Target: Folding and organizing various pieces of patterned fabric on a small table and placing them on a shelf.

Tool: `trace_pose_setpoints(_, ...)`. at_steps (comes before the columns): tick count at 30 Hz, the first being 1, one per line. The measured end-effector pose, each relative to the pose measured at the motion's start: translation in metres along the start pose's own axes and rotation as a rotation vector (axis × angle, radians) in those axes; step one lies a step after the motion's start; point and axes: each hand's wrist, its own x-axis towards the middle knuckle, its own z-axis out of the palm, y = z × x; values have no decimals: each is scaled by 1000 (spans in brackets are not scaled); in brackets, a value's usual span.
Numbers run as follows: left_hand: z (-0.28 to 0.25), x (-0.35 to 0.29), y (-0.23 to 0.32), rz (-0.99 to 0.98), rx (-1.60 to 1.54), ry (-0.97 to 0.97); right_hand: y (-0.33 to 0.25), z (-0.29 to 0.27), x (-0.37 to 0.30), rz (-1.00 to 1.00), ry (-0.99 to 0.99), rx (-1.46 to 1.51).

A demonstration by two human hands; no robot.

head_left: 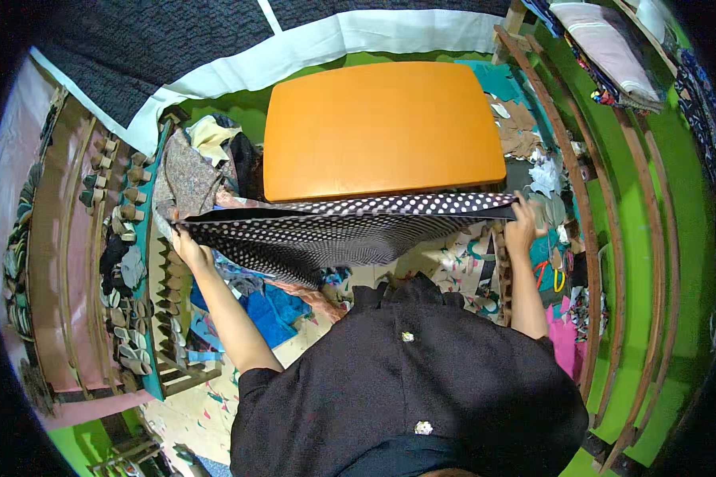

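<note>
A black cloth with white polka dots (326, 238) is stretched sideways between my two hands, just in front of the orange table (382, 131). My left hand (189, 238) grips its left end, fingers closed on the edge. At the other end my right hand (521, 226) pinches the cloth's right corner. The fabric is folded over along its length, with a dark fold near the top and the middle sagging toward me. Its far edge runs along the near edge of the tabletop; whether it touches the table I cannot tell.
Racks of thread spools (135, 195) stand on the left. Wooden rails (589, 215) run along the right, with folded cloth (612, 48) above. Blue fabric (270, 310) and scraps litter the floor (203, 413). Scissors with yellow handles (560, 278) hang or lie at right.
</note>
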Motion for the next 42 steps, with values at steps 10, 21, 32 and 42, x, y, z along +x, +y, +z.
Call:
trace_pose_setpoints(10, -5, -26, -50, -56, 210, -196, 38, -74, 24, 261, 21, 874)
trace_pose_setpoints(21, -19, -9, -114, -210, 33, -150, 11, -123, 65, 100, -692, 543)
trace_pose_setpoints(32, 18, -29, -69, -281, -512, -152, 32, -62, 87, -87, -68, 608)
trace_pose_setpoints(42, 21, -18, -23, -308, 536, -724, 25, -90, 107, 107, 19, 343)
